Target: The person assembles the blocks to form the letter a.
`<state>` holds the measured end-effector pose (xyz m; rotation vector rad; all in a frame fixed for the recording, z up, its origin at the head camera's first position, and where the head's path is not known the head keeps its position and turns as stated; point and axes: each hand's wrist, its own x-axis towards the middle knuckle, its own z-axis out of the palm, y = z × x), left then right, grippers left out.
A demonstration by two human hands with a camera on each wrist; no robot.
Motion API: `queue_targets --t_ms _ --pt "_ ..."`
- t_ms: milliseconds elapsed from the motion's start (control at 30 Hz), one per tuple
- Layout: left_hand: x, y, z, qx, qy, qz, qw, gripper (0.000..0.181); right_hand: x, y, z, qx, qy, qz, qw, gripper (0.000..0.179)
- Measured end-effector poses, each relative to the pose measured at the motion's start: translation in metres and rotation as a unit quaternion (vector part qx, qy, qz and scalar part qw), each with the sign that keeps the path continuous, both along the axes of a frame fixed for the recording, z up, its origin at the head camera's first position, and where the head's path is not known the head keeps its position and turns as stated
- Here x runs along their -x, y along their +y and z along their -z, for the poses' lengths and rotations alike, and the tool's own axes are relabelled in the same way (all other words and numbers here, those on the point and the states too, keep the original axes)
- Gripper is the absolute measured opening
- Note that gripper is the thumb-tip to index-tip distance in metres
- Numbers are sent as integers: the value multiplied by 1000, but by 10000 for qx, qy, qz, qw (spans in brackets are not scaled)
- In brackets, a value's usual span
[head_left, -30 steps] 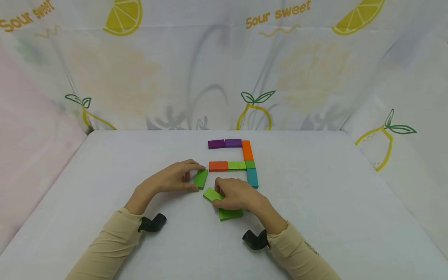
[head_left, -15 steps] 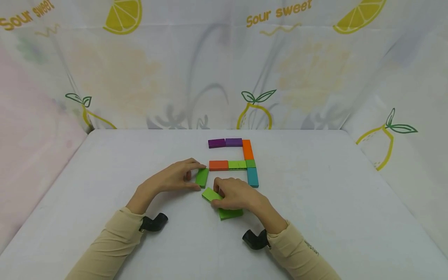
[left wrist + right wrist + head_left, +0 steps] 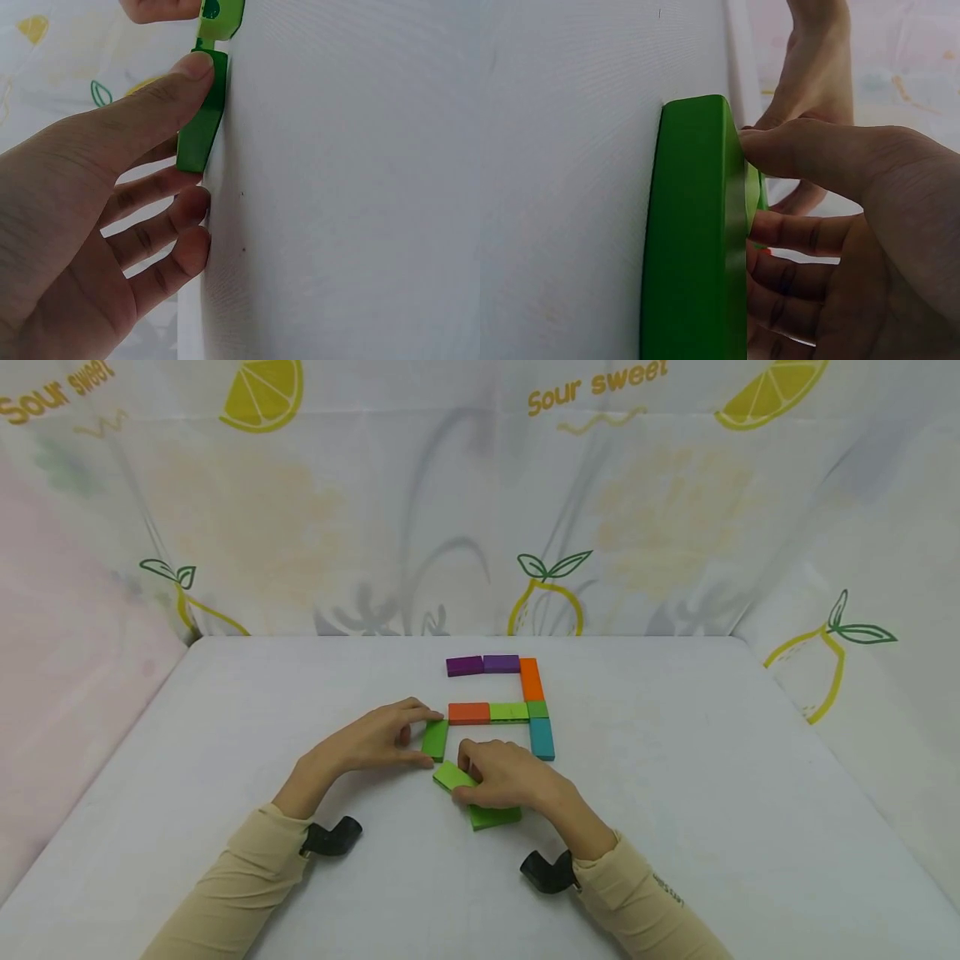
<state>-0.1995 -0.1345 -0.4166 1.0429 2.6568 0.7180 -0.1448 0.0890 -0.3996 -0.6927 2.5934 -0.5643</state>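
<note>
In the head view, my left hand (image 3: 375,739) pinches a flat green block (image 3: 435,740) at its two ends, thumb near and a finger far. The block lies just below the left end of a red-orange block (image 3: 468,714). My right hand (image 3: 504,774) grips a light green block (image 3: 453,775), tilted and partly covered by the fingers. Under that hand lies another green block (image 3: 495,817), seen large in the right wrist view. The left wrist view shows my thumb on the green block (image 3: 201,127), with the light green block (image 3: 225,19) close beyond it.
A joined figure of flat blocks lies behind my hands: two purple (image 3: 483,665), an orange one (image 3: 531,680), a light green one (image 3: 509,712), a small green one (image 3: 537,709) and a blue one (image 3: 542,739). White cloth (image 3: 712,793) covers the table.
My left hand has slid the green block slightly right, and it now stands close to the red-orange block's left end. The right hand has shifted a touch left with the light green block.
</note>
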Motion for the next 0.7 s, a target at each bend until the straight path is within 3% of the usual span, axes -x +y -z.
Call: queue_targets --t_ms 700 --pt "-2 3 1 118 13 -188 9998 63 2 1 1 90 -227 17 9997 24"
